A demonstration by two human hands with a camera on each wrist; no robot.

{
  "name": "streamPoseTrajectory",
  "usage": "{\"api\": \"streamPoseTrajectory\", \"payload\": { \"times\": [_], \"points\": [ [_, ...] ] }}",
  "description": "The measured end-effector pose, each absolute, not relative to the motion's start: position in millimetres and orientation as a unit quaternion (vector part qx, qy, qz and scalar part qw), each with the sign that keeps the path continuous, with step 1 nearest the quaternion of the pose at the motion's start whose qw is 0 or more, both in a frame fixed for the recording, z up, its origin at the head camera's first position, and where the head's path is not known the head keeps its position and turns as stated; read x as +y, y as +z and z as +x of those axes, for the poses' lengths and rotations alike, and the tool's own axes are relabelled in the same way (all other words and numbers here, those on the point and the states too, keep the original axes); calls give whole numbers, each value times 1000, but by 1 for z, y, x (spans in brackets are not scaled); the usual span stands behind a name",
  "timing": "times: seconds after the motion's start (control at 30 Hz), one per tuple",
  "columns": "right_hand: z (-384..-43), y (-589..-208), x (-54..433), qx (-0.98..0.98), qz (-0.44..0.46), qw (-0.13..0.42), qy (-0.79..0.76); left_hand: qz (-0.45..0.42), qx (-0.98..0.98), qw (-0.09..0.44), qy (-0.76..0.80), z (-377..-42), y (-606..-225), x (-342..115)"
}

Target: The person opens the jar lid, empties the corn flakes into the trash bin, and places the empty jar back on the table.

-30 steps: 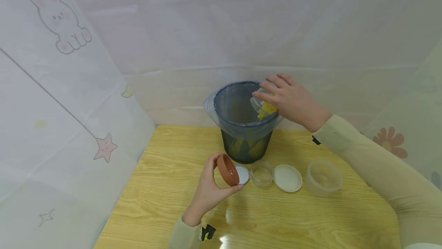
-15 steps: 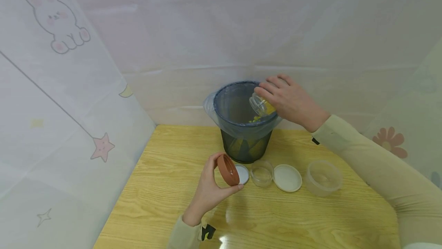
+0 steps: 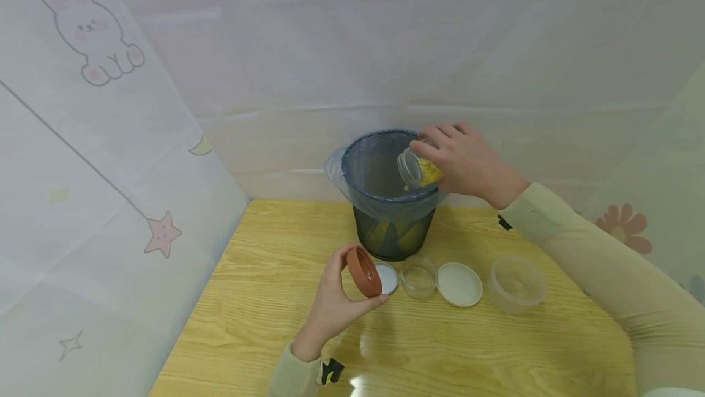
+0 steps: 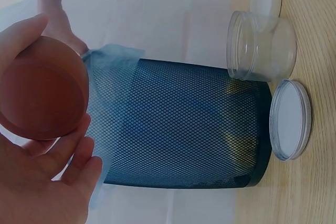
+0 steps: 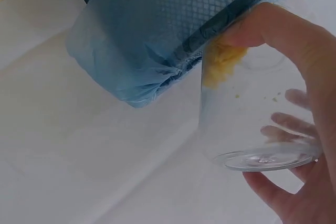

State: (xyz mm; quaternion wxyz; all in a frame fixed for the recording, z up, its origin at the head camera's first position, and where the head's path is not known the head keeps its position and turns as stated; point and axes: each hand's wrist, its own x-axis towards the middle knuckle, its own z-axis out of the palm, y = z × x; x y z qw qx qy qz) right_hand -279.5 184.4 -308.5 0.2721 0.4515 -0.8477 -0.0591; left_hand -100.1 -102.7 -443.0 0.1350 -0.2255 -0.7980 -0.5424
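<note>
In the head view, my right hand [image 3: 468,161] grips a clear jar [image 3: 409,167] tipped over the rim of a dark mesh wastebasket [image 3: 392,238]. Yellow crumbly bits [image 3: 429,172] lie inside the jar; the right wrist view shows them heaped [image 5: 223,61] near its mouth, with a few specks on the wall. Lower down, my left hand [image 3: 330,302] holds a reddish-brown round lid [image 3: 363,271] on edge between thumb and fingers, in front of the basket. The lid's hollow side shows in the left wrist view.
A blue plastic bag [image 3: 337,170] lines the wastebasket and folds over its rim. Along the wooden table [image 3: 275,262] stand a white-faced lid [image 3: 388,278], a clear jar [image 3: 418,278], a pale round lid [image 3: 459,285] and a translucent tub [image 3: 516,285]. A printed sheet hangs behind.
Yellow bits have dropped from the tipped jar into the basket, and fewer hang at its mouth. My right hand has tilted the jar slightly. The left hand and lid have stayed put.
</note>
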Motion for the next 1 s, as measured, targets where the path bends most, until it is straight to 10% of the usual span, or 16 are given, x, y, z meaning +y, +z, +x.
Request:
{"api": "streamPoseTrajectory", "payload": {
  "times": [1.0],
  "points": [
    [-288, -310, 186, -866, 419, 223, 156, -214, -808, 123, -536, -111, -473, -108]
  ]
}}
